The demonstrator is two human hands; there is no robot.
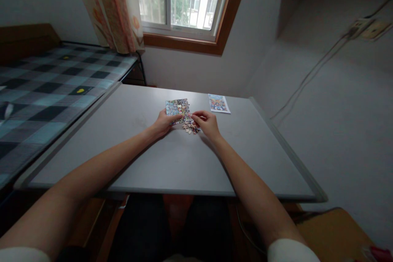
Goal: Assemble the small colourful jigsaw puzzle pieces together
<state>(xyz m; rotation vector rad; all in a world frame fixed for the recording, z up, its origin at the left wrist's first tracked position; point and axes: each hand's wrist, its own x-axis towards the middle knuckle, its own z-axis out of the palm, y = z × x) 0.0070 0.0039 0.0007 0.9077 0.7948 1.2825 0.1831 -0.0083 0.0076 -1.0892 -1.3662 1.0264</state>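
Note:
A partly assembled jigsaw puzzle (177, 107), brightly patterned, is tilted up off the table by my left hand (163, 123), whose thumb lies across its lower front. At the puzzle's lower right edge, my right hand (207, 123) pinches with thumb and forefinger what looks like a small puzzle piece, mostly hidden by the fingertips. Just below, a small heap of loose puzzle pieces (189, 128) lies on the table, some showing their plain tan backs. Farther right, a printed picture card (219, 103) with a white border lies flat.
The grey-white table (172, 163) has raised edge strips. A bed (61, 77) with a checked cover adjoins its left side. Behind are a window (184, 0) and a curtain (113, 8). Cables (316, 67) hang along the right wall; a chair (336, 233) stands at lower right.

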